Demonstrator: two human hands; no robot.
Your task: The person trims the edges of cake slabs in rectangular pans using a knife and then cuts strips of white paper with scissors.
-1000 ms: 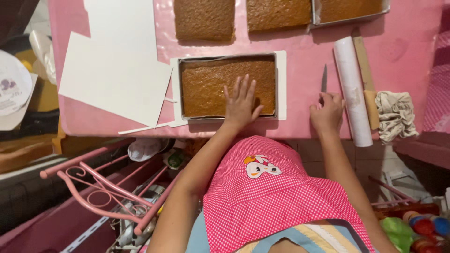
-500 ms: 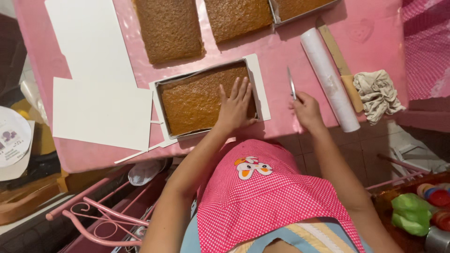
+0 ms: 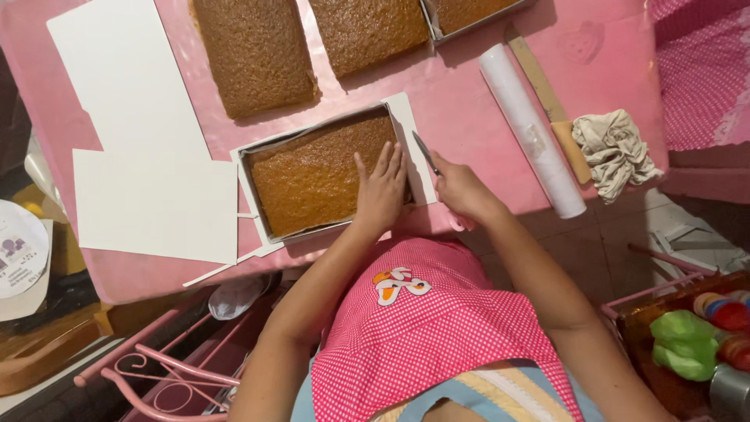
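A brown sheet cake [image 3: 312, 172] lies in a rectangular metal pan [image 3: 248, 187] on a pink table [image 3: 469, 101]. My left hand [image 3: 380, 187] rests flat on the cake's right end, fingers together. My right hand [image 3: 461, 187] grips a small knife [image 3: 424, 152], its blade pointing away from me just outside the pan's right edge. A white card [image 3: 406, 125] lies under the pan.
Two bare sheet cakes [image 3: 254, 51] [image 3: 367, 27] and another pan [image 3: 469, 16] lie at the far side. White card sheets [image 3: 148, 195] sit at left. A white roll [image 3: 531, 129], a wooden-handled tool [image 3: 547, 94] and a crumpled cloth [image 3: 613, 148] lie at right.
My view has shifted, so the pan sits more central. My right hand has closed on the knife and brought it beside the pan. My left hand stays on the cake.
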